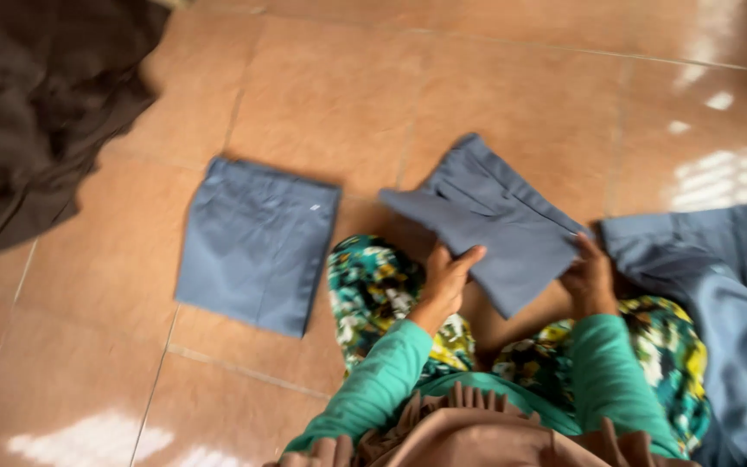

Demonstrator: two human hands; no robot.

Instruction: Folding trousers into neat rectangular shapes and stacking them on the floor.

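A floor of large glossy terracotta tiles [494, 86] fills the view, with bright reflections of light at the right and at the lower left. A heap of dark brown cloth [36, 104] spreads across the upper left corner. At the right edge lies a loose, rumpled mass of blue-grey garments [728, 294], reaching from mid-frame down to the bottom. Left of centre, a neatly folded blue-grey garment [257, 242] lies flat on the tiles as a tidy rectangle, well apart from both hands. The person sits on the floor, knees in a green, yellow and white patterned fabric [373, 294], arms in teal sleeves [373, 389]. Between the knees and just ahead of them is a smaller folded blue-grey piece [490, 225], tilted at an angle, its far corner pointing away from the person; whether it is lifted off the tiles or resting on them cannot be told. The left hand [447, 281] grips its near left edge with fingers curled over the cloth, and the right hand [590, 277] holds its near right corner, just beside the rumpled garments. The piece thus lies between the two hands and slightly beyond them.
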